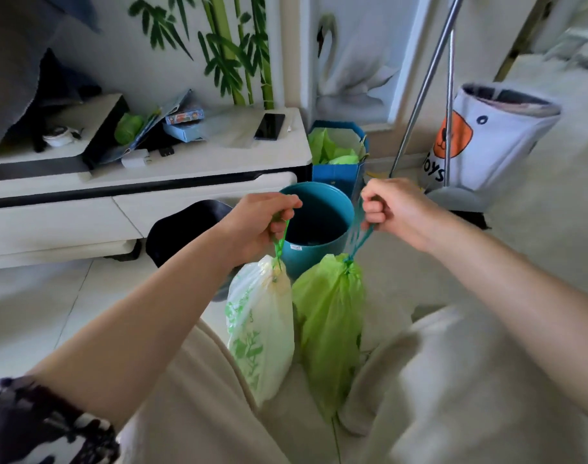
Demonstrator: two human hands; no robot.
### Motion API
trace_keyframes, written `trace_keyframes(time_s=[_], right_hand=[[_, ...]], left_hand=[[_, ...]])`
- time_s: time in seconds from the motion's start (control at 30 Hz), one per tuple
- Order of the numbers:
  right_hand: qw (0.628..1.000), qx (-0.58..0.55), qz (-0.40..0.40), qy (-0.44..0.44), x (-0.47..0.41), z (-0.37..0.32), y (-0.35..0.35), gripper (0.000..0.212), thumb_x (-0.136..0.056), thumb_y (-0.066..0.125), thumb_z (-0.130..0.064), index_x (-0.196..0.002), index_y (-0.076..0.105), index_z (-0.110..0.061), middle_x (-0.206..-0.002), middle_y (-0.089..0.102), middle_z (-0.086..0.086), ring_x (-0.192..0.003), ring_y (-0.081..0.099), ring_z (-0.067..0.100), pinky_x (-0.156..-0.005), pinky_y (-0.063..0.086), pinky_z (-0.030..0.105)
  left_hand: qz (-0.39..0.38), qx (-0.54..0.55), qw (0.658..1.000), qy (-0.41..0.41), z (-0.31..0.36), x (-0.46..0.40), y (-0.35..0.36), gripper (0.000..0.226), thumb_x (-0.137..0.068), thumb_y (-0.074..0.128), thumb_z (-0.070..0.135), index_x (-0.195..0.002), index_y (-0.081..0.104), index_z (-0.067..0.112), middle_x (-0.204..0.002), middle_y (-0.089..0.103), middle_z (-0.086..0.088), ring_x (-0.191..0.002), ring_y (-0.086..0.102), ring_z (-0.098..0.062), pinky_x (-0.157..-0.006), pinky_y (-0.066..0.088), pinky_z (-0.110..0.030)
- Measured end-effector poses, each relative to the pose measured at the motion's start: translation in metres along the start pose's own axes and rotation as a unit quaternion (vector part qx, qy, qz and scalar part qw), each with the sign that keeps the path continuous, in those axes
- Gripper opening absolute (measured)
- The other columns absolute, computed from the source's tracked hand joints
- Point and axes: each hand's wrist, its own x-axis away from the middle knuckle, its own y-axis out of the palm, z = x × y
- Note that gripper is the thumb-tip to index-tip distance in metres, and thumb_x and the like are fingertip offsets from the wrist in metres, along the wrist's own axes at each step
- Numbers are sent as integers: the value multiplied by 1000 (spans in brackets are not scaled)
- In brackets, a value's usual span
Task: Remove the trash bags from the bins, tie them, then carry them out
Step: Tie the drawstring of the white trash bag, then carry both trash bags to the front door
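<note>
Our left hand (256, 220) pinches the drawstring of a thin whitish printed bag (260, 333), our right hand (394, 211) grips the crinkly green bag (329, 333)'s strings. Both hang cinched just before the round teal bin (314, 226). Farther right, a fabric hamper (490, 139) reads "oys".

Two bare forearms reach forward; left hand (257, 222) and right hand (394, 209) are fisted, level, apart, each gripping a drawstring.
</note>
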Motion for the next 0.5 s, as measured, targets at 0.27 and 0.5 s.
trace_keyframes(time_s=[0.27,0.5], right_hand=[[995,-1,84,-60,12,-48,-58,28,-83,49,-9,-57,43,-21,-50,33,-5,-41,25,10,-47,32,22],[985,50,163,-40,-3,-54,-117,26,-80,53,-9,-59,43,-21,-53,37,-3,-45,25,12,-47,27,23]], left_hand=[[-82,27,996,24,41,-19,69,19,-99,46,17,-86,58,10,-60,40,3,-51,30,-9,-54,27,-21],[-125,54,991,-5,52,-66,131,23,-100,43,17,-82,57,10,-58,40,4,-50,31,-9,-54,29,-22]])
